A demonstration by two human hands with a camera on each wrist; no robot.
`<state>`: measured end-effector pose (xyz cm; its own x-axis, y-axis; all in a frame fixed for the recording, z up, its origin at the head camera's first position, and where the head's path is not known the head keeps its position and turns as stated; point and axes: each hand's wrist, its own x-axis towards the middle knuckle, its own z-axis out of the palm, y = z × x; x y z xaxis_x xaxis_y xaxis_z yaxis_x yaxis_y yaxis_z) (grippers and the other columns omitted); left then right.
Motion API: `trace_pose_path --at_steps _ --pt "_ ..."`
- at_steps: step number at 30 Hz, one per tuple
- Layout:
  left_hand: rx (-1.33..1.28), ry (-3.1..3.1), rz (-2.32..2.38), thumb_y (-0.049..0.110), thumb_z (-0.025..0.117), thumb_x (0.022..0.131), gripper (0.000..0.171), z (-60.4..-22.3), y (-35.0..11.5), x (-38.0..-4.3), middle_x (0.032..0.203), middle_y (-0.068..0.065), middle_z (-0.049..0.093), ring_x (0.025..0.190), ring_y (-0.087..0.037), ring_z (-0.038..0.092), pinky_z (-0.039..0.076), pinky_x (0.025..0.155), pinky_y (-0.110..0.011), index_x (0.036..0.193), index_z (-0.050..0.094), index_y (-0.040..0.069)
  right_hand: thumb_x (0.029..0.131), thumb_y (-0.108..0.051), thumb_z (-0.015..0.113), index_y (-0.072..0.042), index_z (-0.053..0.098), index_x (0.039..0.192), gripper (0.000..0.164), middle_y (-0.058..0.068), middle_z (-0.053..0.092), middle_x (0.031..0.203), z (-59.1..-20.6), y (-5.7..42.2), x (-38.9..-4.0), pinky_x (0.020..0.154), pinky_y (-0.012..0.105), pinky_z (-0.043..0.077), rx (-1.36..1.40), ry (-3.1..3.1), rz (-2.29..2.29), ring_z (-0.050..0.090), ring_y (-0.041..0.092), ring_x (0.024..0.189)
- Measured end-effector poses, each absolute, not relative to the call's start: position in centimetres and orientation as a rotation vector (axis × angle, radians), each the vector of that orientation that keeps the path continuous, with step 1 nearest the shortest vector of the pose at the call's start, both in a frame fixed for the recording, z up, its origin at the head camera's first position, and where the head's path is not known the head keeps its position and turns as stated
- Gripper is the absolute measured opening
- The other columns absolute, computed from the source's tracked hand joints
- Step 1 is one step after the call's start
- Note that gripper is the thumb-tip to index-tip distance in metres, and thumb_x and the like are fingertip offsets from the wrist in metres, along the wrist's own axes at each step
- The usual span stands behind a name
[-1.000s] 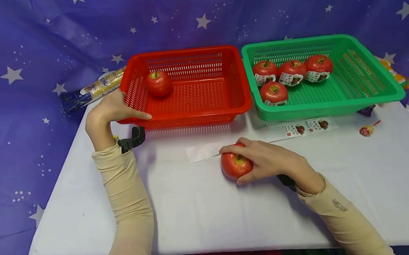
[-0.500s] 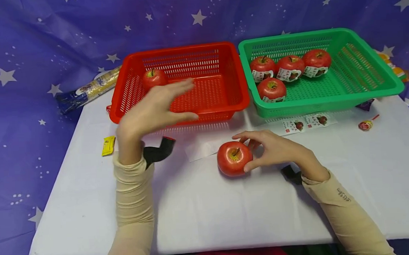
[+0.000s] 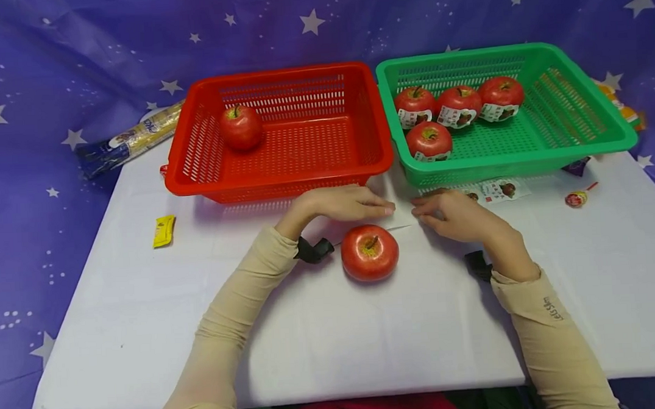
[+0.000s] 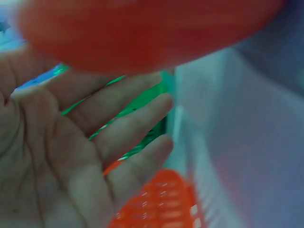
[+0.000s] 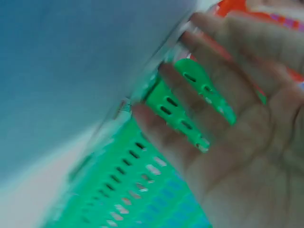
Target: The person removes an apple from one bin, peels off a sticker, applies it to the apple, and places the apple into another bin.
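A red apple [image 3: 370, 254] stands on the table, its stem up. Just behind it reaches my left hand [image 3: 349, 203], palm facing right, fingers extended over a white paper strip [image 3: 402, 216]. The left wrist view has this palm [image 4: 57, 156] with fingers loosely spread, the apple [image 4: 142, 33] blurred and large above. To the right, my right hand [image 3: 462, 217] lowers its fingertips over the same strip, whose printed apple labels [image 3: 505, 189] show past the knuckles. In the right wrist view the right hand [image 5: 237, 114] has its fingers slightly bent and apart, nothing between them.
Behind the hands stand a red basket [image 3: 304, 182] with one apple [image 3: 241, 128] and a green basket [image 3: 523, 158] with several labelled apples [image 3: 458, 106]. A yellow packet [image 3: 164, 230] lies left, a lollipop [image 3: 576, 198] right, and a pasta bag [image 3: 138, 139] beyond the red basket.
My left hand has left the red basket's near rim and swung right, behind the apple. The right hand has let go of the apple and moved back and right to the paper strip.
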<state>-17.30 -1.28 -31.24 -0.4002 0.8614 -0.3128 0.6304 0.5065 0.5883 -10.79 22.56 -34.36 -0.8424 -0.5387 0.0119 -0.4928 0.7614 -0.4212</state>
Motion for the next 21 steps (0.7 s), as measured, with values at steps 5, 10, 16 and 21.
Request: trace_pose_path --at_steps 5,10,16,21 --pt "1.245 2.155 0.479 0.034 0.039 0.104 0.045 -32.8 -0.2 -17.4 0.15 0.002 0.042 0.131 -0.014 0.046 0.032 0.112 -0.027 0.144 0.044 0.016 0.092 -0.006 0.056 0.004 0.057 0.129 0.038 0.023 0.05 0.14 -34.5 21.3 -10.2 0.109 0.059 0.03 -0.878 2.735 -0.598 0.041 0.047 0.13" --pt "1.156 2.129 0.429 0.042 0.034 0.103 0.05 -33.5 -0.2 -17.4 0.157 0.007 0.029 0.147 -0.019 0.022 0.015 0.121 -0.035 0.15 0.033 0.023 0.091 -0.009 0.06 0.004 0.068 0.112 0.026 0.022 0.067 0.116 -34.1 23.3 -10.9 0.084 0.045 0.051 -0.586 2.834 -0.747 0.062 0.034 0.103" --pt "1.18 2.082 0.551 0.035 0.036 0.104 0.046 -33.9 -0.2 -18.3 0.153 0.003 0.038 0.145 -0.016 0.029 0.022 0.119 -0.031 0.146 0.041 0.018 0.084 -0.029 0.073 0.0 0.068 0.08 0.03 0.012 0.065 0.072 -34.4 25.9 -11.7 0.057 0.031 0.041 -0.118 2.996 -0.704 0.057 0.025 0.068" --pt "1.267 2.059 0.579 0.026 0.042 0.103 0.042 -33.9 1.2 -18.9 0.149 -0.007 0.044 0.142 -0.018 0.035 0.025 0.117 -0.028 0.141 0.048 0.007 0.082 -0.035 0.074 -0.001 0.063 0.081 0.036 0.012 0.062 0.075 -35.2 26.6 -12.2 0.059 0.031 0.039 -0.044 2.944 -0.749 0.054 0.025 0.07"
